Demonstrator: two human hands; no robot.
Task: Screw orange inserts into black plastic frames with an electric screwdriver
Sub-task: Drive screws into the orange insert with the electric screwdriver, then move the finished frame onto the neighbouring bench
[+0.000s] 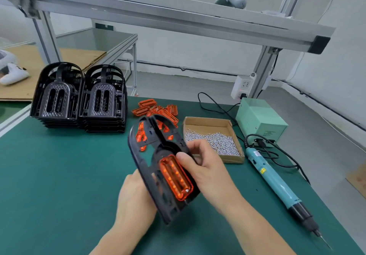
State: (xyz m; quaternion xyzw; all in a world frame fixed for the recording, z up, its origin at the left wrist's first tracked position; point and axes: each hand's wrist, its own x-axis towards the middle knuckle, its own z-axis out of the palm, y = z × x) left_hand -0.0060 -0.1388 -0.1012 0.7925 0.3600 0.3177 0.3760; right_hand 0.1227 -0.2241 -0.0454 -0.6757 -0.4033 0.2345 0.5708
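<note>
I hold a black plastic frame (142, 155) tilted up on its edge above the green table (59, 175). An orange insert (175, 177) sits in the frame, with a silver screw at its lower right corner. My left hand (134, 197) grips the frame from behind at its lower left. My right hand (202, 165) holds the frame's right side, thumb pressing the insert's upper end. The teal electric screwdriver (277, 181) lies on the table to the right, untouched. A pile of loose orange inserts (156, 108) lies behind the frame.
Two stacks of black frames (79, 98) stand at the back left. A cardboard box of silver screws (213, 140) sits right of the held frame. The green power supply (259, 120) with cables is at the back right. An aluminium beam (158, 15) crosses overhead.
</note>
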